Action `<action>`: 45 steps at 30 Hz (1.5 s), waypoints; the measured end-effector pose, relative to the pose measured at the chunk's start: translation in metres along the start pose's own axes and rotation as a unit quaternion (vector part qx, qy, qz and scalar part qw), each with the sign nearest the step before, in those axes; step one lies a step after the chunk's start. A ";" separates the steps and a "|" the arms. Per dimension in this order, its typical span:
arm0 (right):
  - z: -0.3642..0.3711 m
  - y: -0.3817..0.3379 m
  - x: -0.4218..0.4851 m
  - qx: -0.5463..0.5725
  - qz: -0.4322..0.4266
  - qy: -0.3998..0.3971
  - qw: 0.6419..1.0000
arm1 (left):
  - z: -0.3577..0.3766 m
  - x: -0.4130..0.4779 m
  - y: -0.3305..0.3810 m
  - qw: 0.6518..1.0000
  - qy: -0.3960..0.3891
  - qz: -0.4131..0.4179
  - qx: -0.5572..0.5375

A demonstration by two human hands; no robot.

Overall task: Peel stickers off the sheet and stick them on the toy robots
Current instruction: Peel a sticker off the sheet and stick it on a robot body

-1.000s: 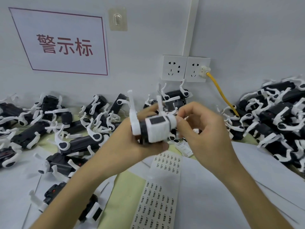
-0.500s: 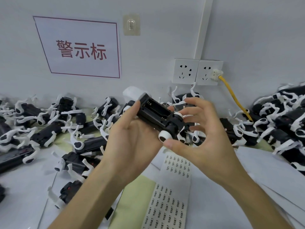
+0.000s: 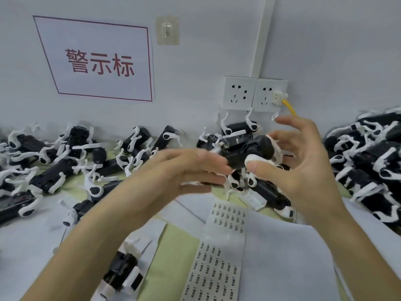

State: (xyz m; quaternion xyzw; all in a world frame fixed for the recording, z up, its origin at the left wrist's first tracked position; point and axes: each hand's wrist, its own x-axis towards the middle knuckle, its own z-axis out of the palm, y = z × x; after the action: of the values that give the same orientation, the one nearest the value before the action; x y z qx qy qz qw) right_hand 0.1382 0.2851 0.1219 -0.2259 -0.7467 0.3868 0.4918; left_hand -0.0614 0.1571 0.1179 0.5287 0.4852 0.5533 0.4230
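Note:
A black toy robot with white parts is held above the table, pinched between the thumb and fingers of my right hand, whose index finger is raised. A small white label shows at that fingertip; I cannot tell if it sticks to it. My left hand is blurred, its fingers straight and its fingertips at the robot's left end. The long sticker sheet with rows of small printed labels lies on the table below both hands.
Piles of black-and-white toy robots cover the table at the left, behind the hands and at the right. One more robot lies near the front. White paper covers the green mat. Wall sockets hold a yellow cable.
The toy robot has moved right into my right hand's grip. My left hand has let go of it and straightened its fingers. The camera has shifted slightly left.

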 end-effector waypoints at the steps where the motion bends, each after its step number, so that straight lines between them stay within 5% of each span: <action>1: -0.003 -0.001 0.002 0.011 0.015 -0.021 1.000 | 0.000 -0.001 0.000 0.997 0.054 0.037 0.050; 3: -0.004 -0.004 0.002 0.048 0.035 -0.065 0.996 | 0.002 -0.002 -0.002 0.975 0.139 0.083 0.152; 6: 0.001 -0.007 -0.001 0.083 0.051 -0.111 0.989 | 0.009 -0.002 -0.005 0.975 0.037 0.013 0.218; 9: 0.005 -0.007 -0.003 0.106 0.054 -0.122 0.985 | 0.022 0.001 -0.014 0.980 -0.024 -0.024 0.197; 13: 0.008 -0.007 -0.002 0.111 0.041 -0.102 0.988 | 0.027 0.003 -0.017 0.986 0.020 -0.014 0.164; 19: 0.000 -0.005 0.001 0.154 -0.005 0.031 0.988 | 0.028 0.004 -0.017 0.988 0.122 -0.082 0.054; 26: 0.017 -0.008 -0.004 0.118 0.068 -0.128 0.982 | 0.038 0.004 -0.020 0.984 0.136 -0.110 -0.030; 45: 0.029 0.002 -0.010 0.083 0.118 -0.085 0.986 | 0.052 0.005 -0.025 0.988 0.145 -0.036 0.043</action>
State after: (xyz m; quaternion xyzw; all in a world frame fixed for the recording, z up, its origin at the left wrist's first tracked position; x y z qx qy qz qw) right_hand 0.1159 0.2689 0.1083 -0.2369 -0.7196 0.5202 0.3942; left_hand -0.0113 0.1708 0.0929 0.4429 0.5832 0.5871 0.3451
